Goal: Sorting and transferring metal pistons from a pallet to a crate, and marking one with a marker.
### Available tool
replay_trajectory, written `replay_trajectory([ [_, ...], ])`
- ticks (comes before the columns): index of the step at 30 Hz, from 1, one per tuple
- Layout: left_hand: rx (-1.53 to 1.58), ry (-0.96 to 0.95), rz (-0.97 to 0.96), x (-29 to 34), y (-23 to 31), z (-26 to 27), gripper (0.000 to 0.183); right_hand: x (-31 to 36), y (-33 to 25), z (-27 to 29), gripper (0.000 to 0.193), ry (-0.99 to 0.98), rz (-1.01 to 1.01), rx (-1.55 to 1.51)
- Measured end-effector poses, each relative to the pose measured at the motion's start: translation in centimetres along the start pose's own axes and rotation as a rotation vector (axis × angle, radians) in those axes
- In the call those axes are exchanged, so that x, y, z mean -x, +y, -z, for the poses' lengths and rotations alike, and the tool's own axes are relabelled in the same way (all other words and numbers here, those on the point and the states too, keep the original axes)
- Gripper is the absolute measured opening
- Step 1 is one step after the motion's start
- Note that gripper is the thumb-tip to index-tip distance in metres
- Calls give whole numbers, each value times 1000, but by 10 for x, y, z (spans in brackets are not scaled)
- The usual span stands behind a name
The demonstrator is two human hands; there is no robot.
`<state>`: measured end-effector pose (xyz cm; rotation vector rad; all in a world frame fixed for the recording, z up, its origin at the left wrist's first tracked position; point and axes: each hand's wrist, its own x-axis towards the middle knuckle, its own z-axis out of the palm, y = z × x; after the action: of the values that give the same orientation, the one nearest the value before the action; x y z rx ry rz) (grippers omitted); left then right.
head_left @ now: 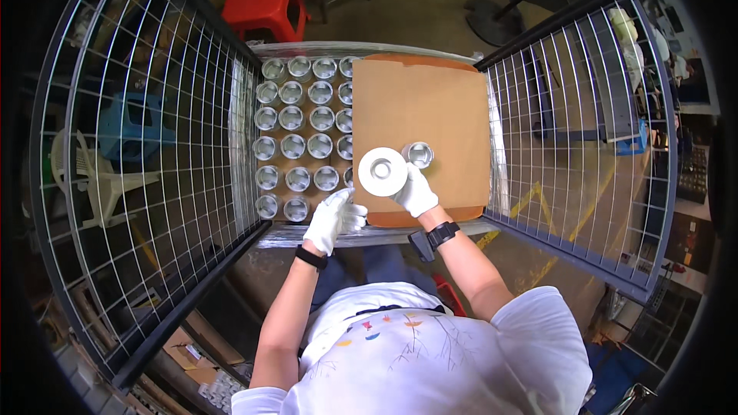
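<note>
Wire cage walls [154,123] flank brown cardboard [430,107], where the gloved right hand [415,192] grips a shiny white-ended can [383,171] tilted beside another can [418,154], while the left hand [332,219] rests loosely curled, empty, at the sheet's edge.

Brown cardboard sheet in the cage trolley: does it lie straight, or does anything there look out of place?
The cardboard sheet lies slightly askew and covers only the right part of the layer; rows of metal cylinders on the left stay uncovered. One lone cylinder stands on top of it, beside the white disc-shaped part in the right hand.
</note>
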<state>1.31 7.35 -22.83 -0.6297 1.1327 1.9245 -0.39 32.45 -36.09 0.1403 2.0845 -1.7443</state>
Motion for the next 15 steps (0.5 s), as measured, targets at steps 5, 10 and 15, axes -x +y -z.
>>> replay_trajectory([
  [5,390,-508,170,14,1,-11,66,54,-67,-52,42,-27,-166,-1001],
  [10,416,-379,103,30,6,-15,59,93,-89,-78,37,-68,-94,-1237],
  [15,385,-322,176,40,10,0,53,101,-104,-92,52,-77,-50,-1155],
])
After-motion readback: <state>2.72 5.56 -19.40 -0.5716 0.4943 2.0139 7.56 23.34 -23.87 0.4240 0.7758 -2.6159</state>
